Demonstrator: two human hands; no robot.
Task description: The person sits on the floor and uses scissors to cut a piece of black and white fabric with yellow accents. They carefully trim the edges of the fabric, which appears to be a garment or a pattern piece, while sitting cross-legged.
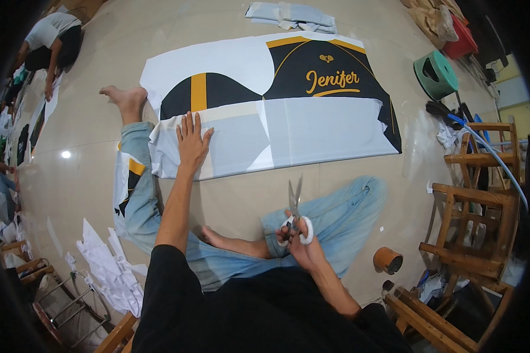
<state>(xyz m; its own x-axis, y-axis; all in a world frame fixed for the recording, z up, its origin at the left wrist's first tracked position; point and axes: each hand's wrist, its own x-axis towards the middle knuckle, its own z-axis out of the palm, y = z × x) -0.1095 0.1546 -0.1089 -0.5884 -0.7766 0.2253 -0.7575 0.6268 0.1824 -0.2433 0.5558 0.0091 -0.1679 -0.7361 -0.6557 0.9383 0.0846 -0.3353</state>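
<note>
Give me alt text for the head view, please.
The left hand rests flat on a partly folded black, white and yellow fabric on the floor; the right hand holds open scissors. A green stool is at upper right.

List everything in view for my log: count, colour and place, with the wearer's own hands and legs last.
Printed fabric: one, white, black and yellow, partly folded over, centre floor
Smaller printed piece: one, white, black and yellow, by the left leg
Fabric bundle: one, pale grey, top
Scraps: several, white, lower left
Scissors: one pair, silver, white-wrapped handles, right hand
Stool: one, green, upper right
Wooden frames: several, brown, right
Cylinder: one, orange-brown, lower right
Co-worker: at least one, white top, upper left
Left hand: one, bare, flat on fabric
Right hand: one, bare, holding scissors
Legs: two, blue jeans, centre
</note>
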